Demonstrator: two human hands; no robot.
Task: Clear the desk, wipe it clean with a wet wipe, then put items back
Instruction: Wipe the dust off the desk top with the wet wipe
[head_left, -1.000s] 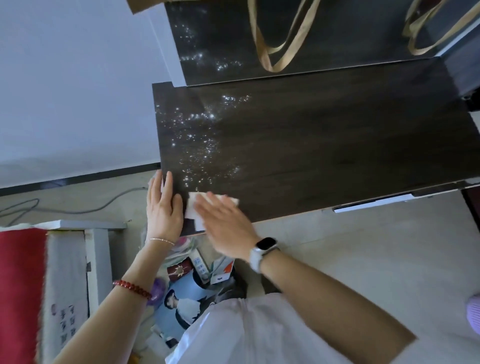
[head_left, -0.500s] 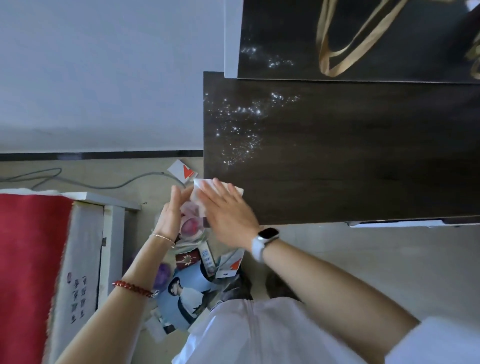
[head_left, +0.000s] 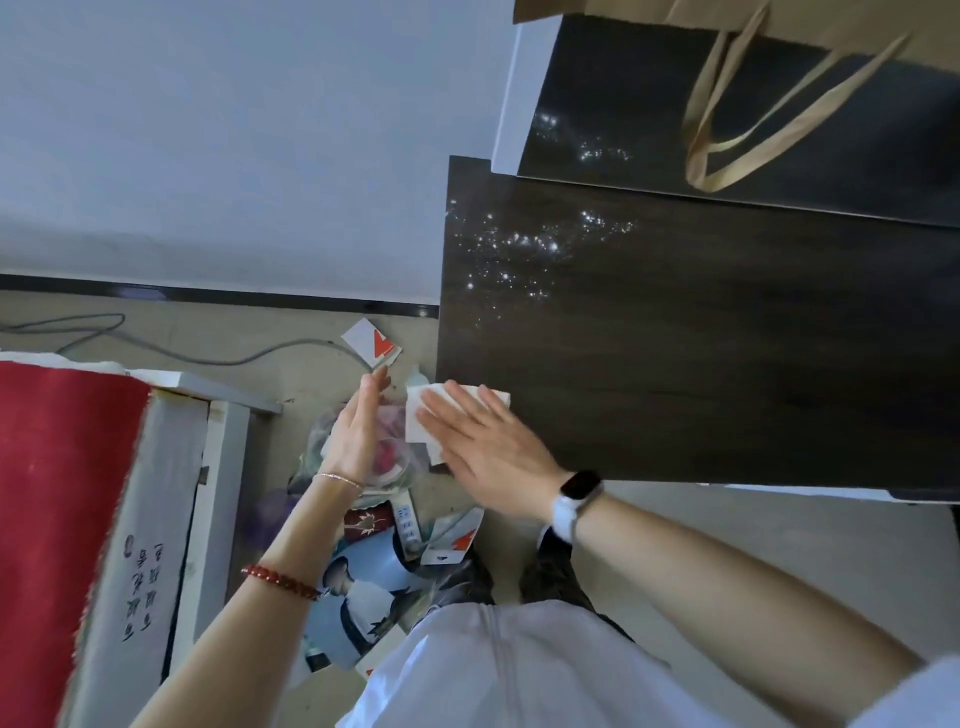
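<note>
The dark wooden desk (head_left: 701, 338) has a bare top with wet droplets glinting near its back left. My right hand (head_left: 483, 447) lies flat, fingers spread, pressing a white wet wipe (head_left: 415, 415) at the desk's front left corner; part of the wipe hangs past the edge. My left hand (head_left: 358, 431) is held open and edge-on just left of that corner, off the desk, holding nothing. Cleared items (head_left: 379, 551) lie in a heap on the floor under my hands: cards, small packets, a printed picture and a clear bag.
A brown paper bag with long handles (head_left: 753, 119) stands on the raised shelf behind the desk. A red-covered white box (head_left: 104, 519) sits at the left. A grey cable (head_left: 218, 353) and a white card with a red mark (head_left: 371, 340) lie on the floor.
My right hand has pushed the wipe leftward to the desk's corner edge. My left hand left the desktop and now stands upright beside the corner. The view shifted left.
</note>
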